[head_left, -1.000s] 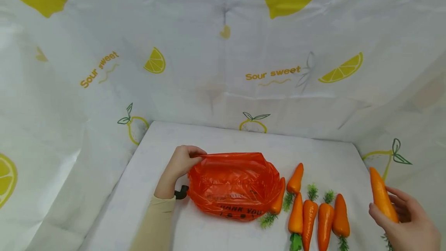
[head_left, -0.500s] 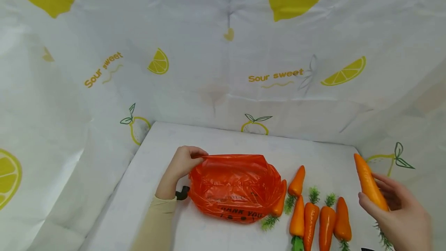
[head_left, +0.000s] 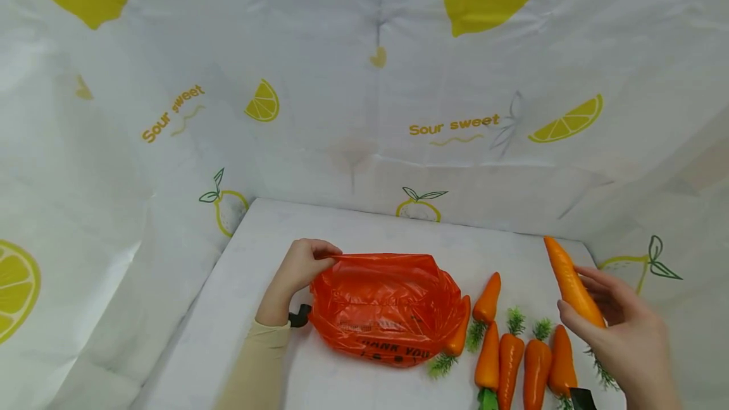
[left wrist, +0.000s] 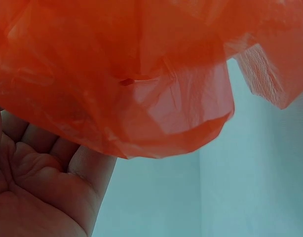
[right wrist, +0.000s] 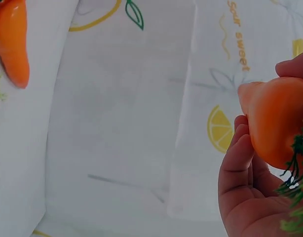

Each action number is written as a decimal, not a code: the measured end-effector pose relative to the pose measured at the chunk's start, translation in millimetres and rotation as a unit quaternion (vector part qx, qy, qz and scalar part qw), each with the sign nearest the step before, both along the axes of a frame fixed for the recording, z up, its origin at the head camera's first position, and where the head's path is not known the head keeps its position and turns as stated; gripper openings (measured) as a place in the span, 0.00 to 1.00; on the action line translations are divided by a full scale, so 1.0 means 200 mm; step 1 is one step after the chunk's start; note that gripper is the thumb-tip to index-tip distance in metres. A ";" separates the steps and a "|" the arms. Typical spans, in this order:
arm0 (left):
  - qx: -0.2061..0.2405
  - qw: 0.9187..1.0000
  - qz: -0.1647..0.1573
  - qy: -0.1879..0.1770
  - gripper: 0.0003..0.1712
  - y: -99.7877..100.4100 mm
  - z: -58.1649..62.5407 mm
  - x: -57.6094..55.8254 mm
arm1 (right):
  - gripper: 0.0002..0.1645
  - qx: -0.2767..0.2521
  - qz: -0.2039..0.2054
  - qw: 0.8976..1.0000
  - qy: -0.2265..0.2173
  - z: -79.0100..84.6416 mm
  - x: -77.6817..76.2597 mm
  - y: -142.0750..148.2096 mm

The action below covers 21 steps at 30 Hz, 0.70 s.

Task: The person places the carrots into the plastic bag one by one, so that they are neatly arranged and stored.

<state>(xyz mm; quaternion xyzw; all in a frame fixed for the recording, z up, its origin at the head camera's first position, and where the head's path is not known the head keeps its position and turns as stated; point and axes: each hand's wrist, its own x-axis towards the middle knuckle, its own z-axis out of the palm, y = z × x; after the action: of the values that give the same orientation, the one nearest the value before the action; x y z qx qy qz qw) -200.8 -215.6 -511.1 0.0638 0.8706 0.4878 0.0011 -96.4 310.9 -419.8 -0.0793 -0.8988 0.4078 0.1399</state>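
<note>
A red plastic bag (head_left: 381, 309) printed "THANK YOU" lies with its mouth spread wide on the table. At the bag's far left corner my left hand (head_left: 300, 263) pinches the rim. The left wrist view shows the bag's thin film (left wrist: 156, 118) hanging over the palm (left wrist: 38, 187). My right hand (head_left: 626, 328) grips an orange carrot (head_left: 572, 283) above the table's right side, its tip pointing up and left. In the right wrist view that carrot (right wrist: 277, 118) sits between thumb and fingers, green fronds trailing from its thick end.
Several carrots with green tops, among them a carrot (head_left: 509, 366), lie in a loose group right of the bag. Another carrot (head_left: 458, 328) rests against the bag's right side. A lemon-print sheet (head_left: 319, 163) walls the white table (head_left: 336, 220) behind and on both sides.
My right hand has carried the carrot leftward and slightly up, closer to the other carrots. The left hand keeps its pinch on the bag's rim. The head view has shifted slightly.
</note>
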 end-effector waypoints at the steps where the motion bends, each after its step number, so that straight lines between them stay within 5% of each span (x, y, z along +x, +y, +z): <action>1: 0.001 1.000 -0.001 -0.001 0.11 0.00 0.00 0.00 | 0.44 -0.001 0.009 1.000 0.006 0.00 -0.01 -0.01; 9: 0.001 1.000 -0.005 0.001 0.11 0.00 0.00 0.00 | 0.40 -0.007 0.070 0.995 0.072 0.02 -0.07 -0.12; 21: 0.000 1.000 -0.006 0.005 0.11 0.01 0.01 0.00 | 0.38 -0.006 0.154 0.983 0.098 0.03 -0.12 -0.31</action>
<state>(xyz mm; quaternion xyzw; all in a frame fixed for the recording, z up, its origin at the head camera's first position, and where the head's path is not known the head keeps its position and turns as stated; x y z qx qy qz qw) -200.0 -213.6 -509.4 0.0709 0.8701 0.4877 -0.0002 -119.7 248.0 -413.8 0.0999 -0.8797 0.4358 0.1619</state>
